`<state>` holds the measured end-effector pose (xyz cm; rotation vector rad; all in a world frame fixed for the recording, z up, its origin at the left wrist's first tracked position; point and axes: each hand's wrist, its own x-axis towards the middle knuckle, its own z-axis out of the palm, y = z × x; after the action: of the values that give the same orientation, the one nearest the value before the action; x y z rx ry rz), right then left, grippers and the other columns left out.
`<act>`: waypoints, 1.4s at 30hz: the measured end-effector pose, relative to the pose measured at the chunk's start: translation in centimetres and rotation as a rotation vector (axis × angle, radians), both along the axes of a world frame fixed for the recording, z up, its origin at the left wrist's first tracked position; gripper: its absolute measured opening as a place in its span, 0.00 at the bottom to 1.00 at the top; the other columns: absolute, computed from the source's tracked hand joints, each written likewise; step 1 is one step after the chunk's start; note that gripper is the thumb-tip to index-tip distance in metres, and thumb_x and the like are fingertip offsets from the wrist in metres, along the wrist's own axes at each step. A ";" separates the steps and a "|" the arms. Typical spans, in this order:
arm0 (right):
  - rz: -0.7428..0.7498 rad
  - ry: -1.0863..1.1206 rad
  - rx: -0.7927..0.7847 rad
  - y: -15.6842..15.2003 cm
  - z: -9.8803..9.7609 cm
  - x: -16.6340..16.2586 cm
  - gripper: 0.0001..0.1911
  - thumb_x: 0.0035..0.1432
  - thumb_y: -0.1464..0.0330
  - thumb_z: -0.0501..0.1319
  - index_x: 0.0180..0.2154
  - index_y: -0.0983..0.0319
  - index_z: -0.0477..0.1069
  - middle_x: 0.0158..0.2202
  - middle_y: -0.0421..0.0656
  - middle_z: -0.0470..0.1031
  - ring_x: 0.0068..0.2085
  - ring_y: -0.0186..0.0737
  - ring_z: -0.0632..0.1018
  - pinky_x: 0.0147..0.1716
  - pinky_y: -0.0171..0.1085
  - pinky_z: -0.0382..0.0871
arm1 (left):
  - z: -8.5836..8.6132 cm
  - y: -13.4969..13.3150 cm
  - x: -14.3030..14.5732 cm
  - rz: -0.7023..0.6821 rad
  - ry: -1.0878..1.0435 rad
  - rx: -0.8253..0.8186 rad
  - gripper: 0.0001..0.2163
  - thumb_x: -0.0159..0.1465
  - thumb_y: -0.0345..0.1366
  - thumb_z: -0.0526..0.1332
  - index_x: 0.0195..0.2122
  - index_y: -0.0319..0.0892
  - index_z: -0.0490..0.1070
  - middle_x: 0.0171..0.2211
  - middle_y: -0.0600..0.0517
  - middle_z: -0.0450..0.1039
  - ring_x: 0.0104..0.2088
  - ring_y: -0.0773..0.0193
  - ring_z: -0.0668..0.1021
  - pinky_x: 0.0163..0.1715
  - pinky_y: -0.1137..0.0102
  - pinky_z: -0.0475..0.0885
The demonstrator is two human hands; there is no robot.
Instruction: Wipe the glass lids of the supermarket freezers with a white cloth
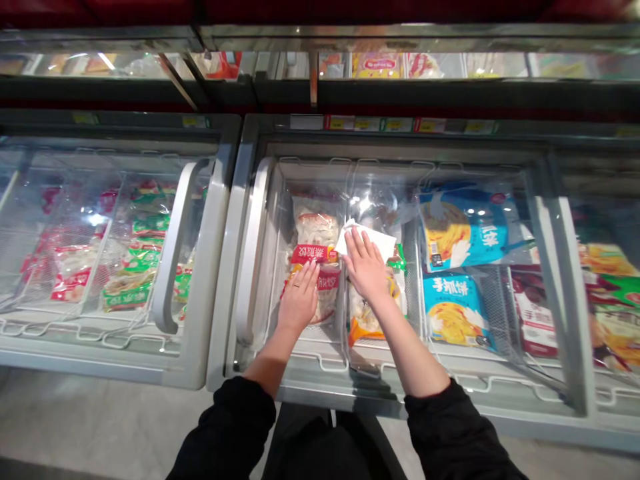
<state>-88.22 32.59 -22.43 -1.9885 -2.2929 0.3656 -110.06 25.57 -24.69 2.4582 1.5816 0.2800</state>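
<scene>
I reach into an open chest freezer (320, 373) with both arms. My left hand (299, 297) lies palm down, fingers together and stretched, on a clear dumpling bag with a red label (316, 253). My right hand (367, 263) rests flat with fingers spread on a white cloth or paper (380, 239), pressing it on the divider between wire baskets, above a yellow-orange food bag (364, 319). Neither hand grips anything.
The sliding glass lid (545, 267) is pushed right over blue pancake packs (463, 233) and red packs (533, 310). The left freezer (195, 267) is shut, with red and green bags inside. Price tags (380, 124) line the back rim. Grey floor lies below.
</scene>
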 end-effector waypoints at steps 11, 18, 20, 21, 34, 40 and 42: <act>0.221 0.019 0.003 6.8 -0.4 -0.7 0.33 0.78 0.59 0.46 0.79 0.56 0.51 0.80 0.42 0.51 0.79 0.47 0.54 0.76 0.52 0.53 | -0.1 0.1 0.1 -0.007 0.012 0.023 0.32 0.74 0.27 0.52 0.79 0.36 0.52 0.76 0.44 0.60 0.77 0.56 0.62 0.76 0.56 0.61; 0.004 0.020 0.012 4.0 -0.6 -0.9 0.34 0.78 0.59 0.46 0.79 0.59 0.49 0.81 0.46 0.49 0.80 0.49 0.53 0.76 0.55 0.53 | 1.0 0.2 0.0 0.010 -0.016 -0.066 0.31 0.74 0.27 0.52 0.78 0.39 0.55 0.75 0.45 0.61 0.76 0.56 0.64 0.74 0.55 0.65; 0.043 0.023 0.025 3.6 -0.6 -1.5 0.34 0.78 0.60 0.47 0.79 0.59 0.49 0.81 0.46 0.49 0.80 0.49 0.53 0.76 0.55 0.52 | 1.5 1.0 -0.1 0.005 -0.042 -0.068 0.32 0.74 0.27 0.51 0.80 0.41 0.49 0.75 0.45 0.62 0.75 0.56 0.64 0.75 0.55 0.65; 0.077 0.023 0.025 4.0 -0.6 -1.6 0.34 0.78 0.60 0.47 0.79 0.59 0.49 0.81 0.45 0.49 0.80 0.49 0.53 0.76 0.55 0.52 | 1.7 1.8 0.0 0.005 -0.050 -0.066 0.33 0.75 0.27 0.51 0.80 0.42 0.47 0.75 0.45 0.61 0.75 0.57 0.64 0.75 0.55 0.64; -0.039 0.008 0.020 5.0 -0.5 -0.3 0.33 0.78 0.60 0.45 0.79 0.60 0.52 0.81 0.45 0.49 0.80 0.50 0.53 0.76 0.54 0.53 | 1.7 18.5 3.4 0.069 -0.050 -0.056 0.29 0.75 0.28 0.50 0.77 0.35 0.55 0.78 0.44 0.55 0.78 0.56 0.58 0.78 0.56 0.56; 0.113 0.008 0.044 7.8 -0.7 -0.7 0.33 0.78 0.61 0.46 0.79 0.58 0.51 0.80 0.42 0.50 0.80 0.48 0.54 0.77 0.53 0.53 | 0.7 18.4 3.7 0.121 -0.076 -0.012 0.30 0.74 0.28 0.50 0.78 0.37 0.54 0.78 0.44 0.56 0.78 0.56 0.59 0.77 0.56 0.57; 0.167 -0.001 0.047 10.0 -0.6 0.5 0.33 0.78 0.61 0.47 0.79 0.57 0.52 0.80 0.41 0.50 0.79 0.48 0.54 0.77 0.52 0.52 | 0.7 18.3 3.6 0.119 -0.084 -0.001 0.30 0.74 0.28 0.50 0.77 0.37 0.55 0.77 0.44 0.57 0.77 0.56 0.60 0.77 0.56 0.58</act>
<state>-87.69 42.64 -22.99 -1.7813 -2.4519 0.3189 -106.42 43.86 -24.02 2.3223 1.6948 0.3955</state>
